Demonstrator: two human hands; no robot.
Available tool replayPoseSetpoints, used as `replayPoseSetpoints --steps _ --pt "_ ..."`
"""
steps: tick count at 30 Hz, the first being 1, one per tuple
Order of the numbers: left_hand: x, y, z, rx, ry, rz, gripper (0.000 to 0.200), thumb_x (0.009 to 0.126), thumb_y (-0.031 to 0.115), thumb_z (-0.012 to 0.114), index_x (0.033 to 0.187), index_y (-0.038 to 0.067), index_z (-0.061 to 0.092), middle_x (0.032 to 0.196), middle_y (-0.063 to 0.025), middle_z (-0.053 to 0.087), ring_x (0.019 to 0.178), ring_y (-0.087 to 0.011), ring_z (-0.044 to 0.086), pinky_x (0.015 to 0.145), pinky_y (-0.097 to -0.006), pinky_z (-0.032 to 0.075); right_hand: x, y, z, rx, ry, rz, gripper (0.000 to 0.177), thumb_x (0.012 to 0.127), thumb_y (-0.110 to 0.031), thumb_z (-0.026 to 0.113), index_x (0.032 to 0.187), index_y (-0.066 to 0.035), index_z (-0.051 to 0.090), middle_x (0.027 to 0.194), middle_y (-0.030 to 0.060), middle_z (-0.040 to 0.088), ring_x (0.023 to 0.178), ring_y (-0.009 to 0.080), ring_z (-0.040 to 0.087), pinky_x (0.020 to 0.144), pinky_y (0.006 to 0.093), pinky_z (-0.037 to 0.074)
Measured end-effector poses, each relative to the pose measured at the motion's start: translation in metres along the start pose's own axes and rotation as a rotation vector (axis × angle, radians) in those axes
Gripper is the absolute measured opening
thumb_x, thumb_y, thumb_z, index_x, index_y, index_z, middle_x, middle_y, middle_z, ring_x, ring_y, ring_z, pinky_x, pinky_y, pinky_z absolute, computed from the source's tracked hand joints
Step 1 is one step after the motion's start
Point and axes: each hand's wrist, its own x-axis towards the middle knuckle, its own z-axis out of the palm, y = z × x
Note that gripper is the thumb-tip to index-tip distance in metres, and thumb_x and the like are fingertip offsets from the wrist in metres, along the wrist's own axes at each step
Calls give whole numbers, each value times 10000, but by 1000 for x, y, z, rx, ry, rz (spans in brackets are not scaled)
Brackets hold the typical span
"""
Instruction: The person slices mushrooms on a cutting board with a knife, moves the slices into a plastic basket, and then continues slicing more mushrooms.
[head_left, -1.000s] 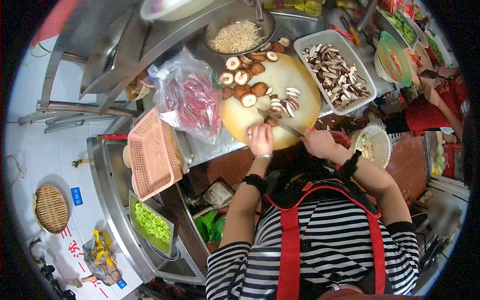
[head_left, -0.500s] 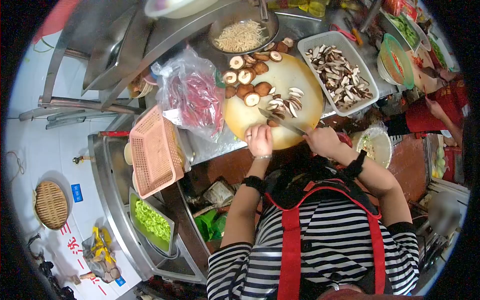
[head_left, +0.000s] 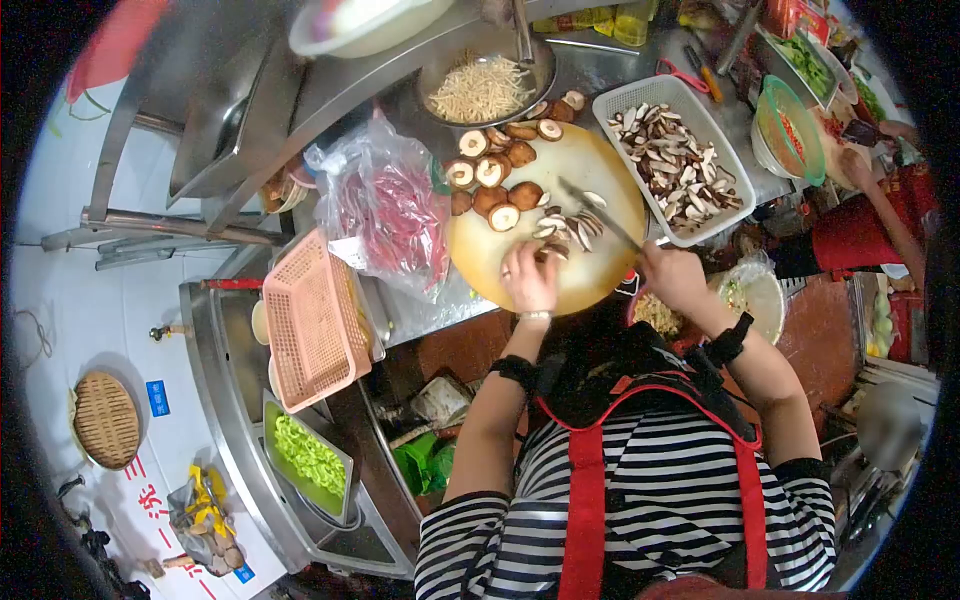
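Slicing seems the present step: on the board [head_left: 590, 160], the left hand [head_left: 528, 280] grips a mushroom [head_left: 556, 251], the right hand [head_left: 672, 277] is closed round the knife [head_left: 612, 222], and the next cut probably calls for the left hand well tucked.

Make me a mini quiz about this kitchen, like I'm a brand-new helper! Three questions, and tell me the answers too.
1. Which of the person's hands grips the long metal knife?
2. True or false: brown-and-white mushroom slices lie in the rectangular whitish plastic basket.
3. What is in the wide, round metal bowl?
A) red peppers
B) thin, pale strips
C) green leaves

Key:
1. The right hand.
2. True.
3. B
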Motion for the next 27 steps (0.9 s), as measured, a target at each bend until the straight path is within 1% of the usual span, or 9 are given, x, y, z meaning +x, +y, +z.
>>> replayPoseSetpoints --steps 4,9,12,14,18,20,22,25,27 --pt "31 14 23 -17 -223 108 574 735 305 665 1222 66 475 1307 -177 382 1198 -370 349 1000 -431 301 8 18 12 -94 -39 137 172 803 -210 522 861 -48 523 589 147 594 532 296 607 475 415 475" --pt "49 25 56 29 -140 118 558 724 356 671 1165 51 516 1271 -177 411 1150 -390 383 962 -463 335 0 3 27 122 -136 170 224 827 -242 509 901 -30 522 666 191 608 639 347 614 567 457 484" --pt "50 35 62 -87 -146 96 510 737 338 660 1134 41 544 1216 -166 477 1115 -357 436 943 -422 369 -8 8 57 405 15 98 231 858 -223 507 933 -4 499 636 184 592 557 297 606 501 422 477" --pt "45 43 68 -113 -134 63 479 740 319 656 1114 39 556 1208 -163 484 1083 -352 463 920 -419 389 -6 -10 45 1025 -227 322 205 885 -179 501 943 15 468 598 136 555 475 211 572 420 356 449" --pt "40 54 85 -263 2 20 362 725 190 652 1042 31 580 1117 -167 537 1021 -346 512 877 -417 421 -7 -22 31 1357 -338 433 176 883 -118 498 999 7 453 590 62 514 396 152 495 362 296 415" --pt "45 68 90 -386 63 -10 335 704 132 652 1014 32 578 1061 -168 563 1021 -348 509 883 -423 407 -9 -10 35 1308 -224 376 191 880 -116 498 1017 8 450 589 59 511 397 147 493 360 293 415" --pt "68 103 93 -453 95 106 325 701 130 650 999 29 569 1064 -166 552 1009 -350 506 889 -429 394 -11 -2 23 1249 -22 338 219 873 -117 507 1049 5 463 589 59 512 412 127 498 343 284 409" --pt "109 169 97 -588 88 272 301 733 124 640 1009 26 569 1082 -149 547 1040 -321 493 910 -404 380 -9 22 -14 1035 310 311 216 832 -124 537 984 27 507 693 130 582 599 200 563 564 339 471" --pt "129 200 109 -651 -18 380 313 750 135 621 1036 29 551 1077 -157 534 1046 -331 479 913 -417 372 -13 37 -55 792 262 509 244 812 -144 543 967 40 505 770 206 593 691 261 569 664 368 456"
